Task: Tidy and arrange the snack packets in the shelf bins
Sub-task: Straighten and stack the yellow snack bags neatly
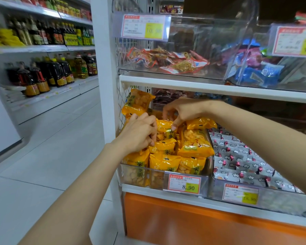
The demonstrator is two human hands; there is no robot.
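A clear plastic bin on the lower shelf holds several yellow snack packets. Both hands are on one yellow packet near the middle of the pile. My left hand grips its left side with curled fingers. My right hand reaches in from the right and pinches the packet's top edge between thumb and fingers. More yellow packets lean against the wire side panel at the bin's back left.
To the right stands a bin of grey-and-white packets. The shelf above carries clear bins of red-and-white packets and blue packets. Price tags hang on the bin fronts. An aisle with oil bottles runs left.
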